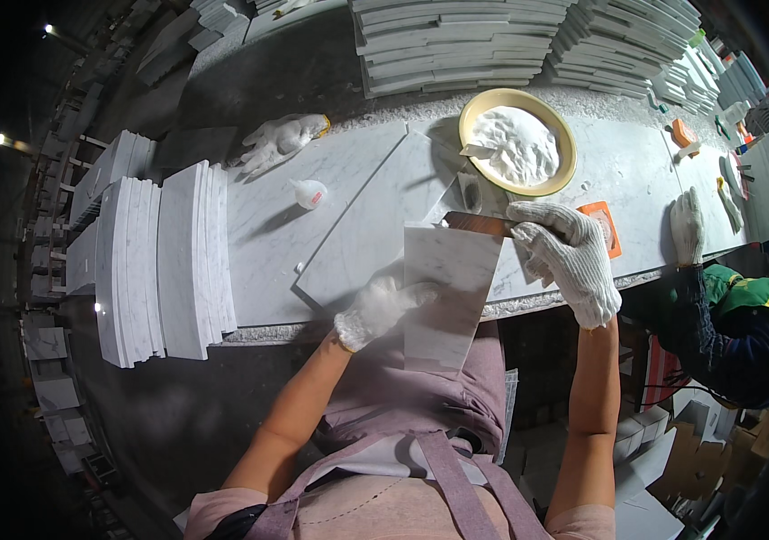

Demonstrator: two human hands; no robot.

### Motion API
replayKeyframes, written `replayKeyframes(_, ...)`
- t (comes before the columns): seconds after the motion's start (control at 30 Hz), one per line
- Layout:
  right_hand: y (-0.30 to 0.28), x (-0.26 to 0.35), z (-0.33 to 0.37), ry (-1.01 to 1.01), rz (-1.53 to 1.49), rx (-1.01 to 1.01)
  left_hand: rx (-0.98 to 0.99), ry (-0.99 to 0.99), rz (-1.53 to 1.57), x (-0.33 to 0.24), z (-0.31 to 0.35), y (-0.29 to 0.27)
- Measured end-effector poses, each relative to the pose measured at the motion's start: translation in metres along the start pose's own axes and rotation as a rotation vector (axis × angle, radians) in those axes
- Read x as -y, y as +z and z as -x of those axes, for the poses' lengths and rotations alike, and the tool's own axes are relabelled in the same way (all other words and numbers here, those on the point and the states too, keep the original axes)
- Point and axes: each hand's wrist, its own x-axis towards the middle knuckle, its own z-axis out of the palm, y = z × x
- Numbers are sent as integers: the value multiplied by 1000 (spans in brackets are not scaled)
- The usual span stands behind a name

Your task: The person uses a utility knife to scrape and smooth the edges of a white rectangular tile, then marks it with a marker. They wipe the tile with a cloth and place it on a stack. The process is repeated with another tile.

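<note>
My left hand (382, 308), in a white knit glove, grips a grey-veined white marble tile (452, 292) by its left side, thumb across its face. The tile is held tilted at the front of the bench. My right hand (569, 252), gloved too, is closed around a flat brown tool (477, 223) that lies along the tile's top edge. Its exact kind is partly hidden by the fingers. Beyond them stands a yellow bowl (568, 148) of white powder (519, 142). An orange-edged packet (614, 229) lies beside my right hand.
Marble slabs (339, 243) cover the bench. A small white squeeze bottle (310, 193) and a loose glove (281, 144) lie to the left. Upright tiles (191, 261) line the left end; stacked tiles (456, 45) stand behind. At right, another person's gloved hand (688, 227) rests on the bench.
</note>
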Motion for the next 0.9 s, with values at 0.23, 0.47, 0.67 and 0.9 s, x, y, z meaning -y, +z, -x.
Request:
replayKeyframes(0.23,2,-2,0,-27,14,-9,-14,9,2,9,-3,-1)
replayKeyframes(0.47,3,-4,0,-82,44,-25,19,-55,192,-5,-3,1)
replayKeyframes(0.67,4,-3,3,-95,53,-43,-14,0,98,-11,0,3)
replayKeyframes(0.9,6,-3,6,-131,73,-51,-45,-9,233,-12,3,8)
